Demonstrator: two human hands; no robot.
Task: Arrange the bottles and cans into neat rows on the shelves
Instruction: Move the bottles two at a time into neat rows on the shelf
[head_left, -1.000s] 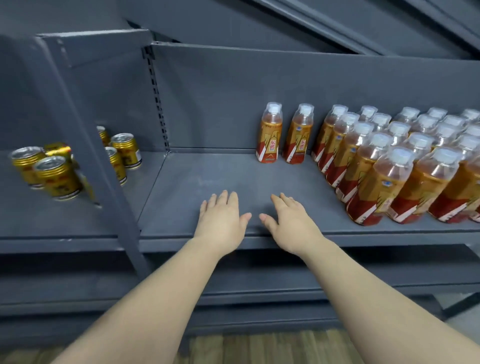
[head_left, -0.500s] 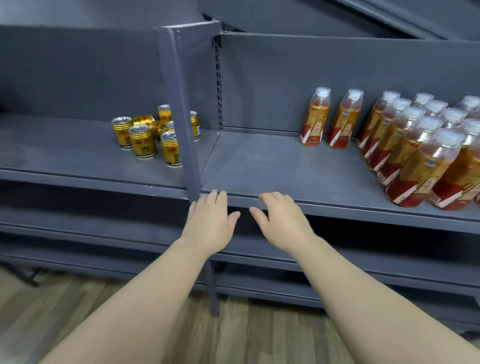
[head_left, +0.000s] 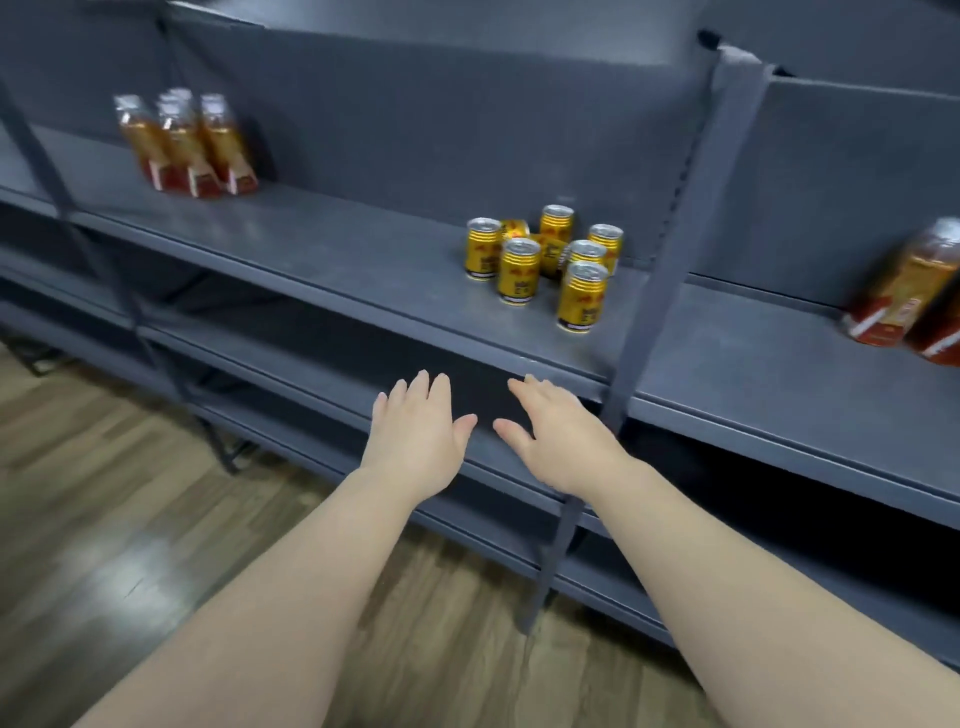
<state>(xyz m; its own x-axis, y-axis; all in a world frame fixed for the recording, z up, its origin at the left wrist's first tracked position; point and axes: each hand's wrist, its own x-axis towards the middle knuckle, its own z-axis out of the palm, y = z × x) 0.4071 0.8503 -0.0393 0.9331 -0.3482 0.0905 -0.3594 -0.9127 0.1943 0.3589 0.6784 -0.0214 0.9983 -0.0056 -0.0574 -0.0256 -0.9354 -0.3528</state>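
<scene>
cans (head_left: 519, 271): gold, black band | bottles (head_left: 188, 143): amber, red-white labels | shelf (head_left: 332, 249): grey

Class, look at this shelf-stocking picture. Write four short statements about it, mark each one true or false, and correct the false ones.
1. The left hand and the right hand are both open and hold nothing. True.
2. The gold cans stand in one straight row. False: they form a loose cluster, and at least one lies on its side.
3. A small group of amber drink bottles stands at the far left of the shelf. True.
4. The gold cans are to the right of the grey upright post. False: they are to its left.
</scene>
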